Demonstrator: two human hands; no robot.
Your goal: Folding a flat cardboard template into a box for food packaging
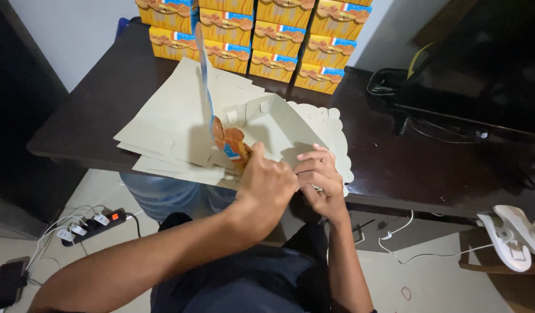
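Presently, left hand (267, 182) and right hand (319, 174) both grip the half-folded cardboard box (267, 124) atop flat sheets (169, 130) on the dark tabletop (93, 110).

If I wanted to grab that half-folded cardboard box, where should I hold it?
Probably by the near corner, coming from the front edge of the table, where the left hand and right hand pinch it. The half-folded box has walls standing there, firmer than the tall, thin flap sticking up on the left.
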